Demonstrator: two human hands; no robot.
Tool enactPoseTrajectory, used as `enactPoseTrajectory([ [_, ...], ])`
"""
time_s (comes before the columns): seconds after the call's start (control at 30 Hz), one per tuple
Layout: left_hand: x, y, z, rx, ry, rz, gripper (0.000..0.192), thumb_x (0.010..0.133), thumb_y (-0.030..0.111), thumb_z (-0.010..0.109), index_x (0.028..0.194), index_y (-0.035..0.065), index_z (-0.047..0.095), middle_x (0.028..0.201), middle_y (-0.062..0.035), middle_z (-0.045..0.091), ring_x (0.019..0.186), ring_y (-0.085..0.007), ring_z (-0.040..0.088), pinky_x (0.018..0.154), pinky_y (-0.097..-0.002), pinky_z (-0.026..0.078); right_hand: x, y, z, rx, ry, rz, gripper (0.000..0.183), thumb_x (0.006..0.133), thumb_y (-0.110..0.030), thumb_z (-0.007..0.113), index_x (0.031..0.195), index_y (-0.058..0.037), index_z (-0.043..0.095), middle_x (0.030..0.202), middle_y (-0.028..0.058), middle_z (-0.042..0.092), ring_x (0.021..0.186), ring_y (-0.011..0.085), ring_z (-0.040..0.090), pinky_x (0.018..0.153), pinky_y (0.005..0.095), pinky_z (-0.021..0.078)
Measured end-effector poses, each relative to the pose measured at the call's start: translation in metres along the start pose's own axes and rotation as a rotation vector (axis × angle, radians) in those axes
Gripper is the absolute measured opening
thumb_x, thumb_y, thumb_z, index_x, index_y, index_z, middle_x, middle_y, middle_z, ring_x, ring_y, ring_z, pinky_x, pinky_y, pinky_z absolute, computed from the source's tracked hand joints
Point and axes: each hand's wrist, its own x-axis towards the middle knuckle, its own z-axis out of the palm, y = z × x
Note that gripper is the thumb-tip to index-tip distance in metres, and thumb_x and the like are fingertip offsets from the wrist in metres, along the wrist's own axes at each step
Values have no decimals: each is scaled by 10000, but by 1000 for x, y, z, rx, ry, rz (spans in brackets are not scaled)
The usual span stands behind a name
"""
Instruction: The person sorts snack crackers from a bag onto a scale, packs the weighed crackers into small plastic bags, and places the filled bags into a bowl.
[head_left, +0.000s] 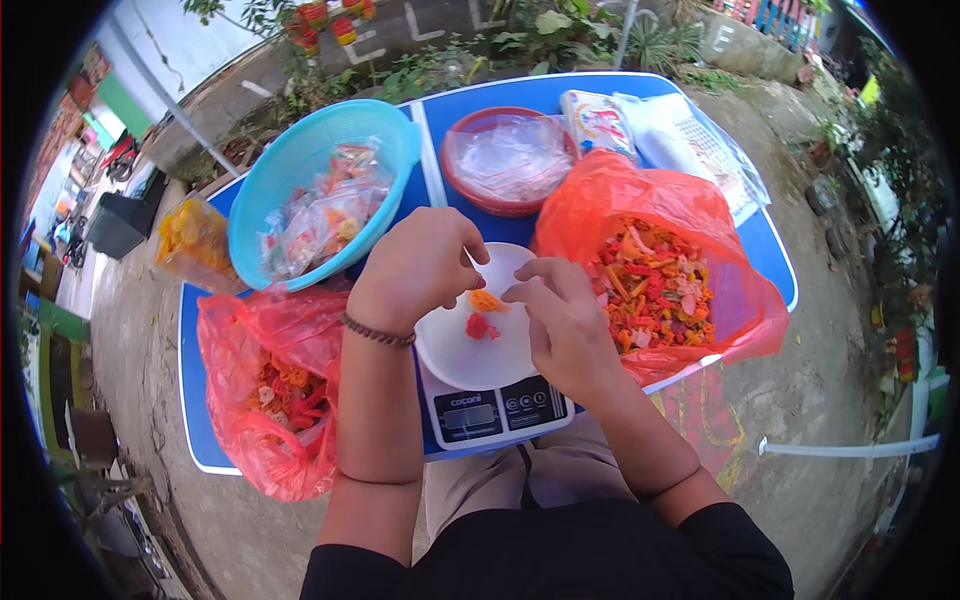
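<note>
A white plastic plate (450, 352) rests on a digital kitchen scale (471, 417) at the near edge of the table. On the plate lie an orange snack piece (487, 301) and a red one (477, 327). My left hand (431, 262) hovers over the plate's left side, its fingers bent down; whether anything is between them is hidden. Over the right side of the plate, my right hand (562, 315) has its fingers curled and apart, with nothing visible in them. Right beside it, an open red plastic bag (645, 191) holds many small red, orange and pink pieces (652, 292).
A turquoise basin (251, 202) with filled clear packets stands back left, beside a clear container (196, 244) of yellow pieces. Another red bag (247, 450) sits front left. Behind the scale is a red bowl (457, 176) of clear plastic bags; printed packages (600, 124) lie back right.
</note>
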Motion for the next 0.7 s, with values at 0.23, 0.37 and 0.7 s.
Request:
enactPoseTrajectory([
  [0.23, 10, 50, 68, 61, 227, 532, 238, 856, 96, 705, 1083, 26, 712, 888, -131, 731, 734, -268, 711, 657, -367, 560, -32, 23, -59, -50, 146, 185, 300, 800, 114, 592, 1081, 11, 617, 1068, 184, 625, 1009, 405, 634, 875, 449, 521],
  [0.37, 2, 70, 117, 289, 98, 593, 179, 871, 154, 702, 1000, 30, 703, 831, -114, 689, 785, -292, 691, 674, -399, 546, -71, 40, -100, -362, -32, 341, 211, 829, -37, 695, 1034, -19, 649, 1019, 173, 649, 930, 386, 642, 830, 448, 525],
  [0.7, -12, 69, 143, 402, -245, 696, 213, 815, 211, 774, 968, 70, 728, 882, -66, 691, 920, -254, 671, 840, -399, 494, -113, 32, -146, -293, -262, 322, 255, 789, -150, 785, 1023, -96, 700, 988, 66, 661, 977, 278, 644, 921, 435, 467],
])
